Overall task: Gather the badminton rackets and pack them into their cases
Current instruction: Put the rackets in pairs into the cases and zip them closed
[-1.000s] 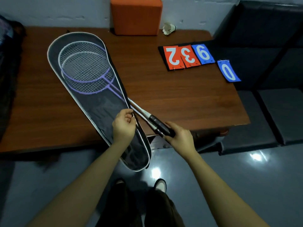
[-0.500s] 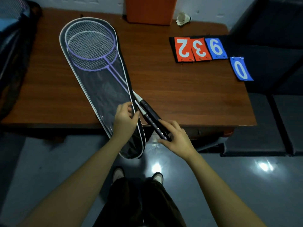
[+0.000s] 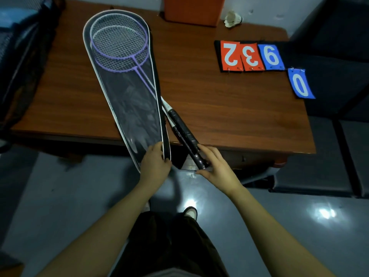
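Rackets (image 3: 119,47), two purple-framed ones with white strings, are lying head-first inside the long see-through mesh case with white piping (image 3: 127,92), which runs diagonally across the brown wooden surface (image 3: 219,108). The case's narrow end hangs off the surface's near edge, and the black-wrapped racket handles (image 3: 184,134) poke out of the case's open right side, also sticking past that edge. My left hand (image 3: 154,162) pinches the case's piped rim at that overhanging end, fingers curled round it. My right hand (image 3: 216,166) is at the butt of the handles, fingers loosely cupped against them, not a firm wrap.

Right of the case there's a wide bare stretch of surface before the red and blue number cards (image 3: 251,56) on the far right. An orange box (image 3: 193,9) and a white shuttlecock (image 3: 232,19) sit beyond the case by the wall.
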### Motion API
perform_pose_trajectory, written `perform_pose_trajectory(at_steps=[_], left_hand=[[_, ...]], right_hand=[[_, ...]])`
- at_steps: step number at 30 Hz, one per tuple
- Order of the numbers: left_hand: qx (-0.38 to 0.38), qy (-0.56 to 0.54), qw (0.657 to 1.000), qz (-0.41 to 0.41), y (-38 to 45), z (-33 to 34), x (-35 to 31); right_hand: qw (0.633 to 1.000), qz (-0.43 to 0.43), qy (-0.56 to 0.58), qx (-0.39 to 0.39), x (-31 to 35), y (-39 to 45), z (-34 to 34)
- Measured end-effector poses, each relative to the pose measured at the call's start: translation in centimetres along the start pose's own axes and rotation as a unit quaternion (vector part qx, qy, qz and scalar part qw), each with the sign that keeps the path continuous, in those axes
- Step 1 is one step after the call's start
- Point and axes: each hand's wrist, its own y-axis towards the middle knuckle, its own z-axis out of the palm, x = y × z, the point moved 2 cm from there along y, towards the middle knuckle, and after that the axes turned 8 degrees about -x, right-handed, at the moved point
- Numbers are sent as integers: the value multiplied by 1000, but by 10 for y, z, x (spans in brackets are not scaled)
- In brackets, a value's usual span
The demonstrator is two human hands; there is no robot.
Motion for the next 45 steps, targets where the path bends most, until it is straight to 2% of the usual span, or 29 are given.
perform_pose_trajectory(at_steps=[3, 6, 9, 14, 17, 21, 26, 32, 35, 38, 41, 45], left_hand=[[-32, -86, 995, -47, 2, -16, 2], [-43, -179, 978, -100, 5, -34, 3], [-40, -249, 958, -133, 9, -49, 12], [-26, -299, 942, -150, 21, -68, 15], [-36, -320, 935, -146, 26, -78, 9], [-37, -362, 923, -124, 32, -97, 3], [-23, -390, 914, -113, 38, -119, 5], [-15, -387, 916, -105, 55, -152, 8], [-8, -401, 910, -100, 58, -161, 10], [-14, -420, 903, -90, 64, -172, 12], [-6, -433, 896, -94, 67, -179, 19], [7, -469, 874, -128, 64, -179, 32]], right_hand=[[998, 7, 62, -26, 16, 2, 13], [991, -4, 121, -56, 42, 7, 22], [979, 21, 192, -64, 66, 10, 31], [967, 22, 254, -19, 86, 14, 38], [962, 21, 271, -38, 96, 21, 44], [962, 8, 258, -90, 117, 30, 52], [974, -45, 115, -187, 139, 37, 68], [972, -61, 44, -222, 163, 50, 88], [968, -24, 144, -203, 168, 54, 96], [938, 0, 276, -209, 178, 58, 99], [904, 26, 399, -153, 188, 61, 103], [879, 56, 459, -114, 195, 63, 110]])
